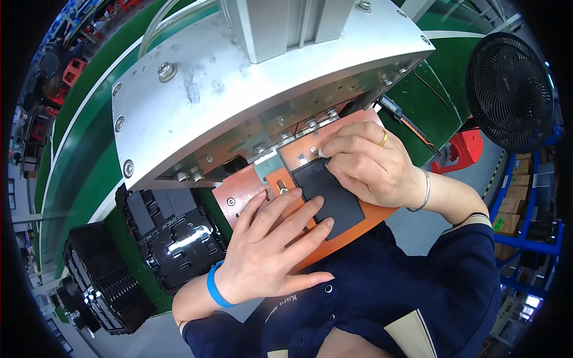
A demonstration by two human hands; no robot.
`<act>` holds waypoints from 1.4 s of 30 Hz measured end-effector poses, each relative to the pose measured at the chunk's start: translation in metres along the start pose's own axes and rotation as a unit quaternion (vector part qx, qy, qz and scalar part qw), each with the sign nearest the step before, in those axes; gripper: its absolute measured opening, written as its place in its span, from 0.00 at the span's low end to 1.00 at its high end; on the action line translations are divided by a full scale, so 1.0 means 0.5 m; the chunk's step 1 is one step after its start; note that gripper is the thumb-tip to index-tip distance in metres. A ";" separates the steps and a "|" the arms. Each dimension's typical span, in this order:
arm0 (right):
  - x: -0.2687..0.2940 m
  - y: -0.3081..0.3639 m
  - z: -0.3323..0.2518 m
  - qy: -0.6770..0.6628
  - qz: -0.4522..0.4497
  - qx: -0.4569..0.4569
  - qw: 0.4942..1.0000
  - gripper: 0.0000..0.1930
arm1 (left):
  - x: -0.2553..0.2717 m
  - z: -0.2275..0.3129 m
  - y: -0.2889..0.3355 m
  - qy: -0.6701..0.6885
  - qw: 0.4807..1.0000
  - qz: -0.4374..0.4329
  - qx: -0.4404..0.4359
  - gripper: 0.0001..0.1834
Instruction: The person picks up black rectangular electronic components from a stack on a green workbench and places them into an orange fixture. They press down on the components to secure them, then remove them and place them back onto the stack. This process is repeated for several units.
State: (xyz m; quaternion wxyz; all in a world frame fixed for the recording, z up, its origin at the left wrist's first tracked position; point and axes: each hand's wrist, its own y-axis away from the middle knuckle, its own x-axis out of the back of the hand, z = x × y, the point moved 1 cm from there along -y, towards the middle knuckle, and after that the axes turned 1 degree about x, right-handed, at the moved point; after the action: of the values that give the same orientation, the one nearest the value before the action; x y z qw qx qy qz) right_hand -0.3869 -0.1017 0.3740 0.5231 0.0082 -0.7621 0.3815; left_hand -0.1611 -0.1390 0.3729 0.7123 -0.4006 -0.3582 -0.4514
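Observation:
A flat dark grey rectangular plate (334,200) lies on an orange fixture board (373,213) in front of the metal machine. My left hand (268,247) is spread, its fingertips resting on the plate's left side and the board beside it. At the plate's far edge, my right hand (371,162) is closed in a pinch. Between its thumb and forefinger shows a small pale piece, too covered to name. A copper-coloured block (237,194) sits left of the board, with a screw (284,191) near my left fingertips.
The silver machine housing (250,95) overhangs the board's far side. Black plastic trays (179,238) and a stack of black trays (101,280) stand at the left. A digital caliper (406,122) lies at the right on the green bench, near a black fan (507,89) and red stool (462,149).

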 end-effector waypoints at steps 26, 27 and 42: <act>-0.006 -0.003 -0.011 0.132 -0.008 -0.039 0.990 0.17 | 0.001 0.000 -0.001 0.002 1.000 0.007 -0.007 0.34; -0.009 -0.002 -0.009 0.134 -0.004 -0.048 0.990 0.17 | 0.000 0.000 -0.001 0.002 1.000 0.008 -0.006 0.34; -0.009 -0.003 -0.011 0.089 -0.045 -0.062 0.993 0.19 | 0.000 0.000 0.000 -0.002 1.000 0.009 -0.010 0.35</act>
State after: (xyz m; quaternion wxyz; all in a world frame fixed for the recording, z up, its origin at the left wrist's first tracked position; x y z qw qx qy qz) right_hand -0.3799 -0.1009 0.3722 0.6047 -0.0239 -0.7338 0.3088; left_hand -0.1612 -0.1391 0.3727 0.7113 -0.4120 -0.3516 -0.4480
